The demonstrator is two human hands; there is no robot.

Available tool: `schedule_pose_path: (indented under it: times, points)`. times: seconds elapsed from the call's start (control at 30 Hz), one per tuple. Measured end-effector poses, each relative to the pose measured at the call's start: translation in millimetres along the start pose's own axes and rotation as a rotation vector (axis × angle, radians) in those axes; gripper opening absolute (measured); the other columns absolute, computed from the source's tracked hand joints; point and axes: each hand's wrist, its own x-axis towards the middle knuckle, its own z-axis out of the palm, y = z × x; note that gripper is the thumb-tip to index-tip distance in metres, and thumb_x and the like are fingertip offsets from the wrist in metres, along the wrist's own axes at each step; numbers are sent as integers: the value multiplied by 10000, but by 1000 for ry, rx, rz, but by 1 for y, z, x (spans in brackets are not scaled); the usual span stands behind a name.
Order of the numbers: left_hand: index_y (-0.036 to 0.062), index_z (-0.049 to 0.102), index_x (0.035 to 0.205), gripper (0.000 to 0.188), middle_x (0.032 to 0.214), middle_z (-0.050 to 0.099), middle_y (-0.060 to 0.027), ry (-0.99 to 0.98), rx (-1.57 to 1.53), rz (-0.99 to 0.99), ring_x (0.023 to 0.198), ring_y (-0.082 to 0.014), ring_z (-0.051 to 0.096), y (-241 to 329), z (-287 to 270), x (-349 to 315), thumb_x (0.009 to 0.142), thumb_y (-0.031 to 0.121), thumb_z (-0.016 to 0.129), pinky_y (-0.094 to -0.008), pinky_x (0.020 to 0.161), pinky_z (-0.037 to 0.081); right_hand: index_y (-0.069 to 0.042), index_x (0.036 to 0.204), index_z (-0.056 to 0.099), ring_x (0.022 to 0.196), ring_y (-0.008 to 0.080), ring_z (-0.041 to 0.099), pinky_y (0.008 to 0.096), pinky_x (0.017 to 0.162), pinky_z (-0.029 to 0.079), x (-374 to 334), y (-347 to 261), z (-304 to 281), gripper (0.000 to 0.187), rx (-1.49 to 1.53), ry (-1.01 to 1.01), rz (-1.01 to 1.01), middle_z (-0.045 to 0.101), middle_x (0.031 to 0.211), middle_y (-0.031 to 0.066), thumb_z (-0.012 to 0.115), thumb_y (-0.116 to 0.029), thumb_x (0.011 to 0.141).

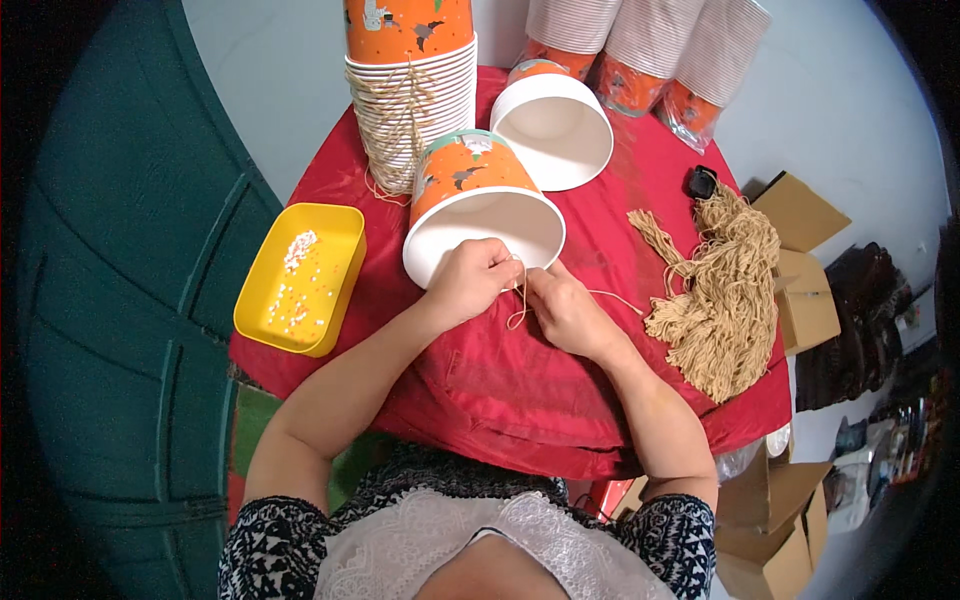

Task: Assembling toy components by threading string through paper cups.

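Note:
An orange paper bucket (470, 172) with dark bat shapes lies on its side, its white mouth facing me. At the near edge of that mouth, my left hand (468, 282) is closed, thumb and fingertips pinched on a thin beige cord (515, 318). Close beside it, my right hand (568, 308) is closed on the same cord, fingers bent near the rim. A small loop of cord hangs between the hands, and a loose end runs out to the right. Exactly where the cord meets the rim is hidden by my fingers.
Behind stand a tall bucket stack (412, 110) with cords hanging down it and another tipped bucket (552, 130). A yellow tray (345, 275) of small white and orange pieces is left; a beige cord bundle (715, 300) is right. Wrapped bucket stacks (645, 45) line the wall.

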Motion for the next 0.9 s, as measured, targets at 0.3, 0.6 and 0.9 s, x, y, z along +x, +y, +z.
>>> schedule_pose_path:
  times: [0.3, 0.6, 0.9]
  points:
    - [-20, 634, 797, 186, 738, 678, -142, 32, 409, 181, 690, -225, 671, 0, 1, 0, 857, 154, 663, -347, 646, 522, 70, 922, 576, 852, 472, 608, 506, 726, 506, -2, 5, 0, 122, -66, 36, 75, 581, 953, 286, 575, 42, 803]
    - [-2, 628, 882, 69, 847, 678, -163, -42, 417, 248, 801, -315, 673, -4, 4, -6, 816, 17, 622, -379, 716, 529, 35, 843, 645, 743, 419, 657, 491, 678, 511, 3, 2, -3, 125, 49, 37, 309, 641, 753, 268, 588, -76, 855]
    - [2, 611, 857, 62, 842, 655, -174, -1, 492, 323, 802, -354, 653, -2, 7, -8, 796, -4, 607, -418, 716, 522, 15, 817, 685, 738, 410, 665, 486, 689, 523, 4, -4, -4, 198, 38, 33, 412, 661, 760, 248, 600, -162, 844]
